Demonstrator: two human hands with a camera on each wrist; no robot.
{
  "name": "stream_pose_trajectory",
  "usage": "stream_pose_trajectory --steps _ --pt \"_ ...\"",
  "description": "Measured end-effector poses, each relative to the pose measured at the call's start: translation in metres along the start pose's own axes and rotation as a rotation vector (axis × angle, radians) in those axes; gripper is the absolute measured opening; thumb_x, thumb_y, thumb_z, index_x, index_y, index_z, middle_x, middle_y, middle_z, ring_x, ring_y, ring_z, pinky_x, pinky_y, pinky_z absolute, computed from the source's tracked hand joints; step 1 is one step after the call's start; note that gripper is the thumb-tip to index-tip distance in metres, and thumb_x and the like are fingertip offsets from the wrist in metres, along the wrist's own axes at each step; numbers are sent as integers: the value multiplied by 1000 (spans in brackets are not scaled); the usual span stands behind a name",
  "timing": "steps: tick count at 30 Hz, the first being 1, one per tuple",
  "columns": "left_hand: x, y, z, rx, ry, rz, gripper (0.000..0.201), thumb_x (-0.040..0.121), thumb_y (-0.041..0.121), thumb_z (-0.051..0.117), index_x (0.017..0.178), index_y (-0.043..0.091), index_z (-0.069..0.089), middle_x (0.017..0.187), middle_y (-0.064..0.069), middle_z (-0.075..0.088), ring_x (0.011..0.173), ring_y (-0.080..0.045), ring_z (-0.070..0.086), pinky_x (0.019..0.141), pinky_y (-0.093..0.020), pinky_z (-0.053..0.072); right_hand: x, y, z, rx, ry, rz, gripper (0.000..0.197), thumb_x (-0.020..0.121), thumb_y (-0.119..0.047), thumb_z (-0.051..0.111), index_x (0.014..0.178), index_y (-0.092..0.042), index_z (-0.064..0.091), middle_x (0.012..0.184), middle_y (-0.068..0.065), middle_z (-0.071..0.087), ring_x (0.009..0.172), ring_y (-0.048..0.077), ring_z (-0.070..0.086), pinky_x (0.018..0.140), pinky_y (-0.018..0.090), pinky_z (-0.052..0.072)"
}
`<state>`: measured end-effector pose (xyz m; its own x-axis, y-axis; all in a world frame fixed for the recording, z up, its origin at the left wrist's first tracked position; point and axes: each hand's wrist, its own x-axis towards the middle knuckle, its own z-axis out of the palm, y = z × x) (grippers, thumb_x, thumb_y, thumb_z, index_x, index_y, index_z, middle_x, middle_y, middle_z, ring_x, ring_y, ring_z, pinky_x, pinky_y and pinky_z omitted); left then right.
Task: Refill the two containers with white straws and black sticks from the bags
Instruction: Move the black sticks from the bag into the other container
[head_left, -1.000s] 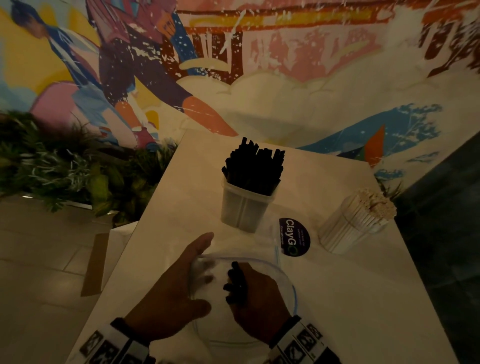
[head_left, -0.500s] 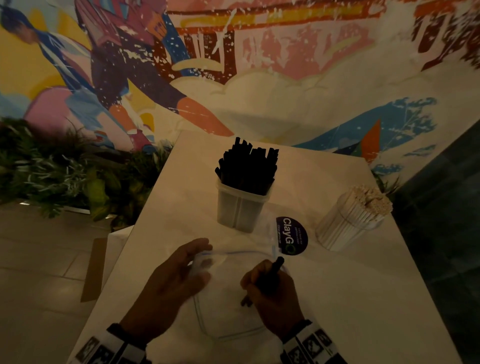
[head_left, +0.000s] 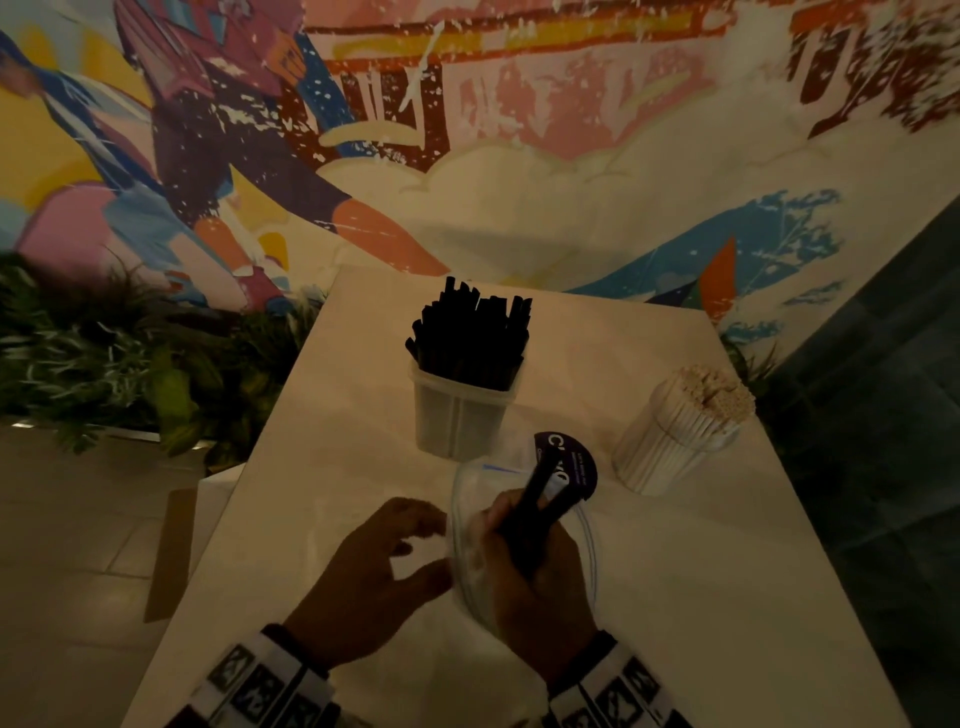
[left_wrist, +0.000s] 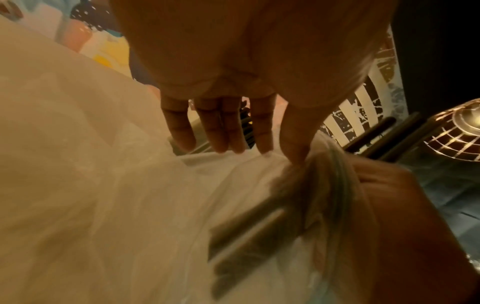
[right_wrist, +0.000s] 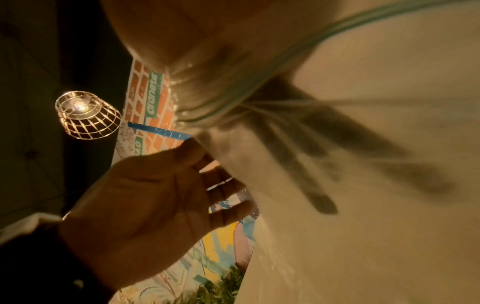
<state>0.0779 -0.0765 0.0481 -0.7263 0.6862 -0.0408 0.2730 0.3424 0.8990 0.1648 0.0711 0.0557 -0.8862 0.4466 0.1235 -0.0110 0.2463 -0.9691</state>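
A painted wall (head_left: 519, 182) stands behind the table (head_left: 701, 597), plants (head_left: 104, 364) at its left. Nearest, black sticks (head_left: 540, 488) are gripped by the right hand (head_left: 535, 597) inside a clear bag (head_left: 465, 556), whose rim is touched by the left hand (head_left: 363, 582), fingers relaxed and apart. Beyond, a square container (head_left: 457, 415) is packed with black sticks, a round container (head_left: 670, 447) with white straws (head_left: 711, 395).

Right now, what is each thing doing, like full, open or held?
Square translucent plastic container of black sticks: standing, full.
Round clear container of white straws: standing, full.
Clear plastic zip bag: open, right hand inside.
Handful of black sticks: gripped, poking from bag.
Left hand: relaxed, thumb touching bag's rim.
Right hand: curled round the handful.
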Motion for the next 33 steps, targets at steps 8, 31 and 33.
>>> stream_pose_trajectory --steps 8,31,33 --pt "15 14 9 64 88 191 25 73 59 54 86 38 53 132 25 44 124 9 39 100 -18 33 1 -44 -25 304 195 102 30 81 -44 62 87 -14 61 47 -3 46 41 12 43 43 26 39" --pt "42 47 4 -610 424 -239 21 92 27 56 81 9 57 64 -2 58 51 -12 57 45 -23 50 -14 -52 -116 245 466 85 46 44 -65 80 70 -28 73 52 -7 57 47 8 50 46 21 46" --pt "48 52 3 -502 539 -168 28 92 27 56 72 10 49 59 -1 47 50 -10 46 46 -24 43 -15 -53 -133 209 513 94 11 69 -36 76 66 -27 72 47 -7 52 41 8 44 42 23 41"
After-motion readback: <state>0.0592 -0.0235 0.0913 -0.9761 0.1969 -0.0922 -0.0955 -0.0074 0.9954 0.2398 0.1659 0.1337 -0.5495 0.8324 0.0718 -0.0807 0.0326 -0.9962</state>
